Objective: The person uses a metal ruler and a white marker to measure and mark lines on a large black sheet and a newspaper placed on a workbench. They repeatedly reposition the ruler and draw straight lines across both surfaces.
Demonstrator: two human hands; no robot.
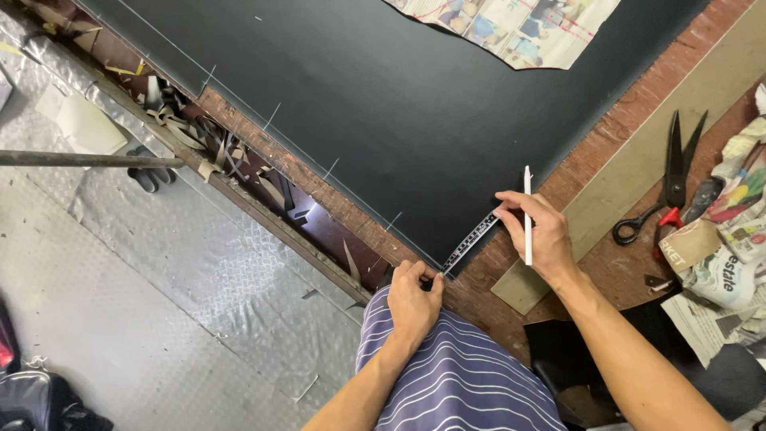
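— Workbench (614, 263) of worn reddish wood fills the scene, and a large black sheet (383, 104) covers most of it, its near corner pointing toward the person. What lies on it?

— Printed paper (511, 28) rests on the sheet's far edge. A tan strip of board (638, 172) runs along the bench to the right, with black scissors (670, 179) just beyond it and crumpled newspaper (734, 231) at the far right.

— And the hands?

— A measuring tape (471, 242) stretches along the sheet's near right edge. The left hand (415, 299), fingers curled, pinches its near end at the sheet's corner. The right hand (538, 231) pinches the far end against the sheet while gripping a slim white marking stick (527, 215) upright between its fingers.

— Below the bench?

— Scrap strips (207, 148) pile up along the left edge above a patterned metal floor (159, 303).
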